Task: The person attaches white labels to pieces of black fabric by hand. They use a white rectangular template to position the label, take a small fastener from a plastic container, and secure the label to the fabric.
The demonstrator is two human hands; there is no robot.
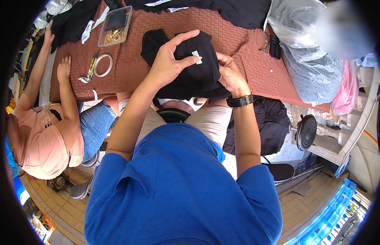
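Observation:
A black cloth garment (200, 79) is held up over the near edge of the table, between my two hands. My left hand (169, 61) grips it from the left side. Its thumb presses a small pale tag (197, 57) with a tiny gold-coloured piece on it, and the index finger stretches along the far edge of the cloth. The other left fingers are hidden. On the right side, my right hand (233, 75) is closed on the garment's edge, thumb and fingertips pinching the fabric; a black watch (240, 101) is on that wrist.
A brown textured cloth (145, 20) covers the table. To the left lie a white tape roll (103, 65), yellow-handled snips (92, 65) and a clear box (125, 32) of gold-coloured pieces (114, 36). A co-worker's hand (64, 67) rests there. Plastic bags (306, 61) stand right; black fabric (259, 126) hangs below.

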